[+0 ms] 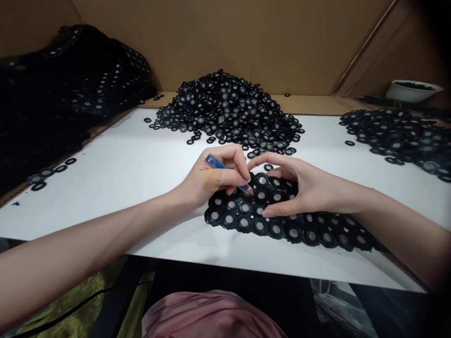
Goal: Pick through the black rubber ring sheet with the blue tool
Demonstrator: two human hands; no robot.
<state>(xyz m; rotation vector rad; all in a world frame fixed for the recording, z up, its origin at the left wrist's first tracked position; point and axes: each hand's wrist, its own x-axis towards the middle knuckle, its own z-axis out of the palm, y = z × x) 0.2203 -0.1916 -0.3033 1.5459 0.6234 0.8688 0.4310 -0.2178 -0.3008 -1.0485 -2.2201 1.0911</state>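
My left hand (221, 171) is closed around a slim blue pen-like tool (216, 163); its pale tip points down at a black rubber sheet (259, 226). Rows of round rings with pale centres make up this sheet, which lies on the white tabletop. A tan plaster (213, 180) covers the base of my left thumb. Over the sheet arches my right hand (298, 183), its thumb on the rings and its fingers spread toward the far edge. The index fingertip is close to my left hand. My palm hides part of the sheet.
A big heap of loose black rings (225, 108) stands at the back, with a second pile (405, 136) at right. Black sheets (105, 70) are stacked at left. A white bowl (410, 92) sits back right, near the cardboard wall (246, 42). Several stray rings (60, 168) lie on the left.
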